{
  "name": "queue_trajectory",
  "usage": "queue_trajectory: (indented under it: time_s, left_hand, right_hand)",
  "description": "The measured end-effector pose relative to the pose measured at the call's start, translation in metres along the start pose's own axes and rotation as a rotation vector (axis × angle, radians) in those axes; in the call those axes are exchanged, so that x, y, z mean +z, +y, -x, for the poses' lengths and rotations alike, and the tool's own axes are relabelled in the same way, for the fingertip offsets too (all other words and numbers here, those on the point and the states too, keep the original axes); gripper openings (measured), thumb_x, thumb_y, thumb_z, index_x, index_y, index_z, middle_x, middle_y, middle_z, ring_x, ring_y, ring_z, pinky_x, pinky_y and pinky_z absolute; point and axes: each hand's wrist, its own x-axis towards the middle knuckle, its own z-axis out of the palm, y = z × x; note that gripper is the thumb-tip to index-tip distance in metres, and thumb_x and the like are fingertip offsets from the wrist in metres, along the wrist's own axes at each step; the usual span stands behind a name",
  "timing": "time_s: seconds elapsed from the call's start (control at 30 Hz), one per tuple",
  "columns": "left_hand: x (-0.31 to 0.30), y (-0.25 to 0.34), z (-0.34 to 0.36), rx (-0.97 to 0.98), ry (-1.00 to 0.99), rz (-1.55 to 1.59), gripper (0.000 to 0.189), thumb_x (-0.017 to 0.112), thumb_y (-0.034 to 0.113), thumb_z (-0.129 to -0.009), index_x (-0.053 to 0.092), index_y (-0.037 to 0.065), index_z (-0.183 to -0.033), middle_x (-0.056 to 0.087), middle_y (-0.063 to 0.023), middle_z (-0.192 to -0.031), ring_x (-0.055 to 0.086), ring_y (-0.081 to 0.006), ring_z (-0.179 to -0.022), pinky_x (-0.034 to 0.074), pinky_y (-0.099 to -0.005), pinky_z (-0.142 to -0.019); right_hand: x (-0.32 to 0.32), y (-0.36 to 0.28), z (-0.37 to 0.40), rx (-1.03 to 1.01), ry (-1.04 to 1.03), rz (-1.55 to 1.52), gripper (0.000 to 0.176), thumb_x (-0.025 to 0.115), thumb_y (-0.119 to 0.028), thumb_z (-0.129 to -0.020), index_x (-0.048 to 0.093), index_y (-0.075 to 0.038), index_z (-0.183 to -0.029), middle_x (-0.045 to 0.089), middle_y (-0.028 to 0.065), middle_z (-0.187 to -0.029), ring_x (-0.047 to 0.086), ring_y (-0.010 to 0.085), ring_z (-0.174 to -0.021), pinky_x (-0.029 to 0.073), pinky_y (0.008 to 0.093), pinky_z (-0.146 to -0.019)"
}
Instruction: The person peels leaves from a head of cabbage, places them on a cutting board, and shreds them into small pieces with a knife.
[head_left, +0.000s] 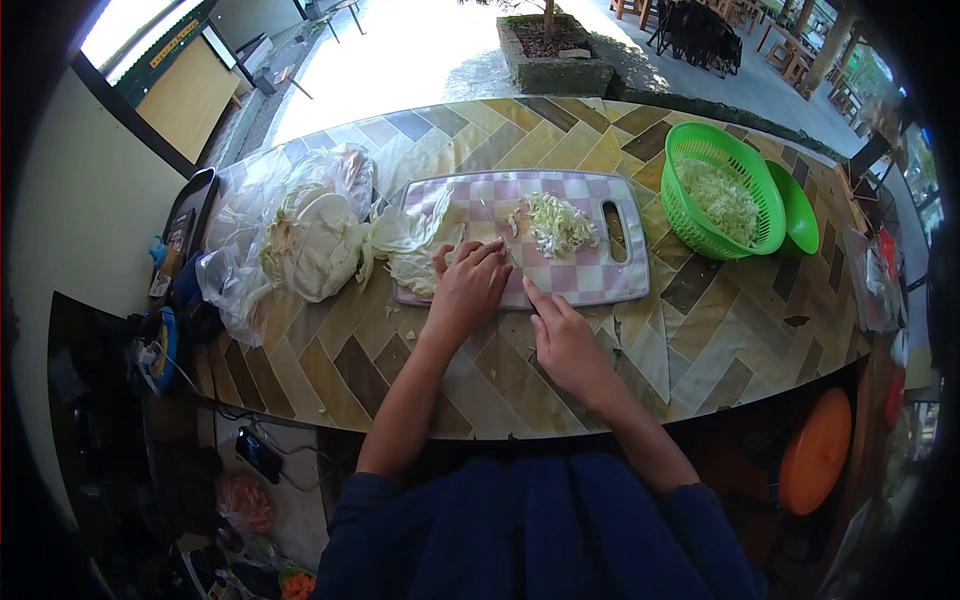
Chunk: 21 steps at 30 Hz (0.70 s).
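The left hand (470, 285) presses cabbage leaves (412, 268) on the board's (480, 187) left side with bent fingers, likely keeping them still. The right hand's (574, 350) fingers curl in, seemingly around a mostly hidden knife (532, 302).

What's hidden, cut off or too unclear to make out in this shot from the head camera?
All in the head view:
- What the right hand closes around: mostly covered by its fingers.
- Cabbage leaves under the left hand: hidden by that hand.
- Part of the green bowl: behind the green colander.
- Container of orange pieces: cut off by the bottom edge.
- Phone screen: too small and dark to read.
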Motion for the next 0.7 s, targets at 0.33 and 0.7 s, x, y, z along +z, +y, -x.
queue_trajectory:
  time_s: [0.33,0.7]
  left_hand:
    - [-0.003,-0.001,-0.001,0.007,0.013,0.019,0.023,0.057,0.025,-0.093,0.068,0.007,-0.104,0.066,-0.0043,-0.115,0.054,-0.0210,-0.116,0.026,-0.0422,-0.103]
    - [-0.005,0.000,0.002,0.008,0.012,-0.006,0.023,0.057,0.027,-0.093,0.068,0.010,-0.105,0.064,-0.0021,-0.114,0.052,-0.0199,-0.117,0.022,-0.0437,-0.104]
  right_hand:
    - [0.007,0.011,-0.027,0.006,0.039,-0.036,0.049,0.048,-0.004,-0.093,0.042,-0.005,-0.141,0.058,0.0256,-0.099,0.058,0.0428,-0.091,0.047,0.0465,-0.082]
    - [-0.003,0.005,0.002,-0.047,0.029,-0.064,0.050,0.048,-0.007,-0.095,0.040,-0.007,-0.144,0.056,0.0248,-0.098,0.058,0.0433,-0.089,0.046,0.0481,-0.080]
